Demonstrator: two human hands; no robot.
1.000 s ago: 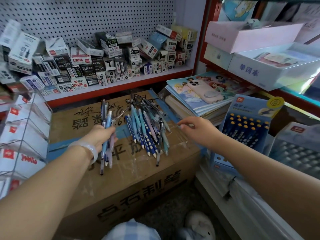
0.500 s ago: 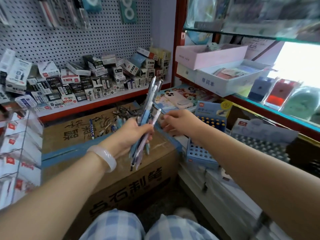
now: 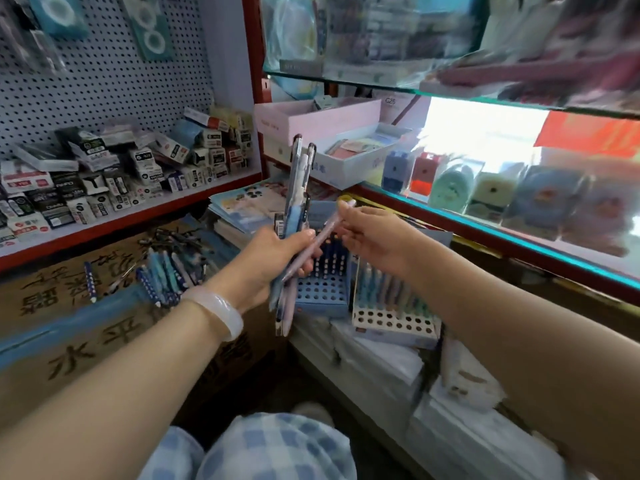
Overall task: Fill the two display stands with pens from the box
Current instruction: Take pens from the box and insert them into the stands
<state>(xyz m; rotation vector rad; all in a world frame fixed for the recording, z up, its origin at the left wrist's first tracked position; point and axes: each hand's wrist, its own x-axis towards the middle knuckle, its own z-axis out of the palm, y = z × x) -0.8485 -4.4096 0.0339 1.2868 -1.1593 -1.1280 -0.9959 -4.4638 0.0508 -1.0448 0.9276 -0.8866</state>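
Head view: left hand is gripping a loose bundle of pens upright; right hand is pinching one lilac pen out of it, above the blue stand and the white stand on the paper stacks. Risk: the pull is dragging neighbouring pens loose, so they drop. More pens are lying on the cardboard box.

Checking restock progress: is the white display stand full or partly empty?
Partly empty: the white display stand shows open holes along its front rows; pens stand only behind.
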